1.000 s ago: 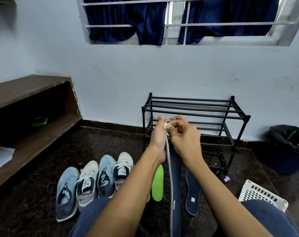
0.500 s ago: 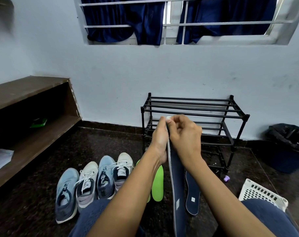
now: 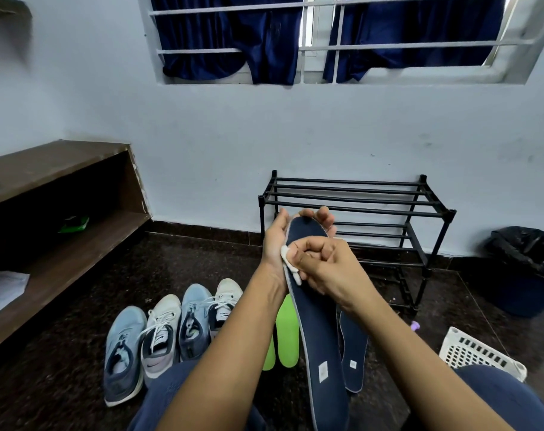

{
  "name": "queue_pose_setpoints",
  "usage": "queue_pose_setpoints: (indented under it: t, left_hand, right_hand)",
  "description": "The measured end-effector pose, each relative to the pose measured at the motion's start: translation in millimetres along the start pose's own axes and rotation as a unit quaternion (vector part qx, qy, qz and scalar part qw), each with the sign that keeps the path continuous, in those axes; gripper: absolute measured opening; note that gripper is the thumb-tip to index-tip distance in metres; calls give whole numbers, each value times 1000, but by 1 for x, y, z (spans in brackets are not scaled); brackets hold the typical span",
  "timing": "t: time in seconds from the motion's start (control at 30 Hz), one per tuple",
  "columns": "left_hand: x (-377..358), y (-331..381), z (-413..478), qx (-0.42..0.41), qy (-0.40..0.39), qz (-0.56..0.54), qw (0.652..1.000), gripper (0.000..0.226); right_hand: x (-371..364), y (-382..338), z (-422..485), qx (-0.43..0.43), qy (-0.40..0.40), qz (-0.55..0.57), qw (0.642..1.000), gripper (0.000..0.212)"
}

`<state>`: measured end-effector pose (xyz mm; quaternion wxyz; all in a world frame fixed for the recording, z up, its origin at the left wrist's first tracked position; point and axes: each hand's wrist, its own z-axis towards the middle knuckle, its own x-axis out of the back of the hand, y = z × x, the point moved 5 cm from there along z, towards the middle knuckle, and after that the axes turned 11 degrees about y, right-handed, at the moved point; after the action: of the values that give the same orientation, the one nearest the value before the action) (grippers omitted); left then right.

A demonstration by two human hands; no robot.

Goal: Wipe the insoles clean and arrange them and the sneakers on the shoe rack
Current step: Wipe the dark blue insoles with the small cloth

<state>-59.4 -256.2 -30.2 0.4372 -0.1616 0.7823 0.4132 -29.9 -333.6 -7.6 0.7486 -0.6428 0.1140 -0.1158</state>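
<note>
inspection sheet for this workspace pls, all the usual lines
surface: dark speckled floor
job's things: held navy insole; second navy insole and two green insoles on the floor; four sneakers in a row; shoe rack by the wall, nothing seen on it
clutter: white basket; small purple thing near the rack
grips: left hand holds the held insole's toe end; right hand pinches a white wipe against it
cables: nothing seen
surroundings: wooden shelf, bin with black liner, barred window with blue curtains
</note>
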Motion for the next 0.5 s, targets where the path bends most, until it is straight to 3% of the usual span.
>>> queue_pose_setpoints:
  t: [0.23, 0.37, 0.5]
  left_hand:
    - [-3, -15, 1, 9, -4, 65, 998, 59]
    - [2, -19, 8, 0, 1, 119, 993, 62]
    - [9, -23, 11, 22, 24, 162, 986, 71]
  right_hand:
    - [17, 8, 16, 127, 218, -114, 961, 18]
    - [22, 3, 21, 177, 273, -213, 921, 8]
    - [27, 3, 29, 207, 297, -309, 880, 13]
